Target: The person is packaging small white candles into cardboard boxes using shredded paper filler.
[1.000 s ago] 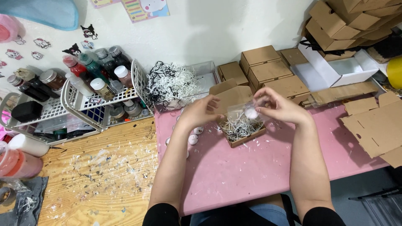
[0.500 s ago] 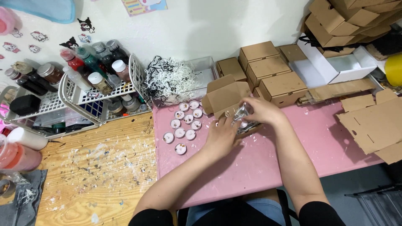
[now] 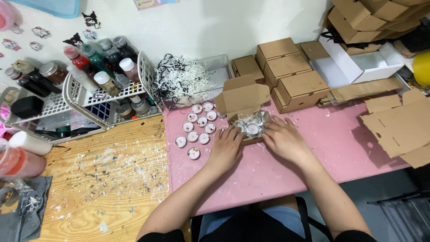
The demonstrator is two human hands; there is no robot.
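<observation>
Left hand (image 3: 226,148) and right hand (image 3: 282,139) flank the open box (image 3: 247,112), palms down

The person wears short black sleeves (image 3: 154,236), a black top, blue jeans (image 3: 233,216), with bare forearms.

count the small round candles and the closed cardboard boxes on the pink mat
small round candles loose on the pink mat: 9
small round candle in the open cardboard box: 1
closed cardboard boxes: 5
total: 15
</observation>
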